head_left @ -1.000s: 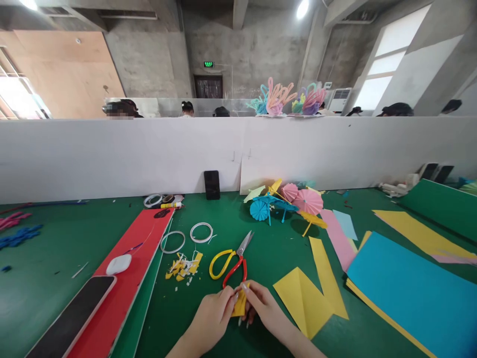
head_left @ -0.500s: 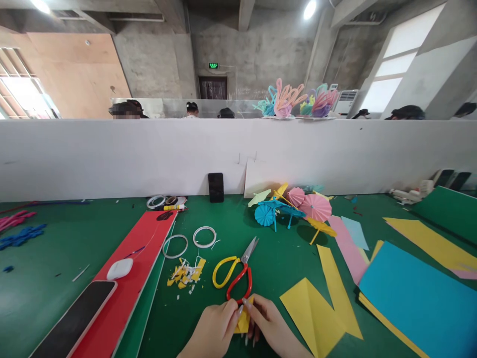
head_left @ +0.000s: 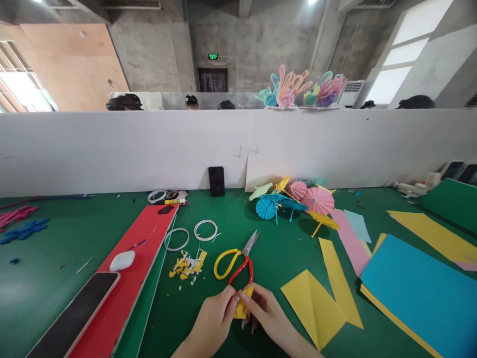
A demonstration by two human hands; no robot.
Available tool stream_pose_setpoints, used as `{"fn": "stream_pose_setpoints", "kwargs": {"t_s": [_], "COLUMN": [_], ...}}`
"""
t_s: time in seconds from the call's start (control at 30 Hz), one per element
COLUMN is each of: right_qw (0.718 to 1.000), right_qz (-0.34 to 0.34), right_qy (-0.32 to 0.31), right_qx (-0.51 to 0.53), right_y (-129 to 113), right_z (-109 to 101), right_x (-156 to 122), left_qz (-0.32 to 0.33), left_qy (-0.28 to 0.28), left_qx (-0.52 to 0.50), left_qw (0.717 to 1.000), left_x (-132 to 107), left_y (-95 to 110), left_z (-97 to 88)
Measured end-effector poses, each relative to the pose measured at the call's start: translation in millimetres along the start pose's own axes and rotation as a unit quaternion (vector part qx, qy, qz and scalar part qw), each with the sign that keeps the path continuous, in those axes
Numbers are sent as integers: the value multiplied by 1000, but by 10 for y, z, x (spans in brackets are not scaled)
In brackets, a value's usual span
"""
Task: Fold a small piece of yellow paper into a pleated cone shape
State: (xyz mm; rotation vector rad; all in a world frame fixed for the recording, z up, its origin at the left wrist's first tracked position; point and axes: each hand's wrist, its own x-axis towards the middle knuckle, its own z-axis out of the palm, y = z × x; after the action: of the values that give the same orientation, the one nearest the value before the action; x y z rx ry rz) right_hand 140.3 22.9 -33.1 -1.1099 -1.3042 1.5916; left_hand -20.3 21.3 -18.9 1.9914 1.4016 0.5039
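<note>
A bare concrete hall lies beyond a long white partition [head_left: 149,149], and in front of it runs a green table [head_left: 48,268] strewn with craft work. At the far left lie pink and blue pipe-cleaner pieces [head_left: 22,226]. Next comes a red sheet [head_left: 149,233] bearing a dark phone [head_left: 72,318] and a white earbud case [head_left: 122,260]. Beside it sit two white tape rings [head_left: 191,233] and a little heap of yellow paper scraps [head_left: 187,263].

The left hand [head_left: 214,323] and the right hand [head_left: 270,315] meet at the near edge, both pinched shut on a small folded yellow paper piece [head_left: 243,306]. It sits directly between the fingertips, raised a touch off the table, its longer side running roughly up and away from the person. Both hands are equally close, each holding one side.

Just beyond the paper, almost touching it, lie scissors with yellow and red handles [head_left: 234,263], blades pointing away to the right; they are the nearest thing in the way if the hands go forward. Right of the hands lies a folded yellow sheet [head_left: 316,306], then a pink strip [head_left: 348,238] and a large blue sheet [head_left: 421,293]. Farther back stands a cluster of small paper umbrellas [head_left: 294,199].
</note>
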Motion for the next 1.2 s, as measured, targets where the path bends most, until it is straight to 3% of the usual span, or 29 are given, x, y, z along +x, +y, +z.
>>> {"fn": "stream_pose_setpoints", "kwargs": {"t_s": [0.3, 0.57, 0.73, 0.9, 1.2], "right_qw": [999, 996, 994, 994, 993], "right_qz": [10, 23, 15, 9, 20], "right_qy": [34, 75, 104, 94, 85], "right_qx": [7, 33, 41, 52, 76], "right_y": [-105, -49, 4, -42, -110], "right_z": [-4, 8, 20, 20, -17], "right_x": [84, 153, 128, 112, 30], "left_qz": [-15, -38, -40, -54, -34], "left_qy": [-14, -81, -97, -92, -131], "left_qx": [-58, -240, -262, -290, -301], "left_qw": [998, 967, 959, 951, 944], "left_x": [-1, -33, -54, -34, -62], "left_y": [26, 152, 160, 128, 172], "left_z": [1, -111, -105, -113, -159]}}
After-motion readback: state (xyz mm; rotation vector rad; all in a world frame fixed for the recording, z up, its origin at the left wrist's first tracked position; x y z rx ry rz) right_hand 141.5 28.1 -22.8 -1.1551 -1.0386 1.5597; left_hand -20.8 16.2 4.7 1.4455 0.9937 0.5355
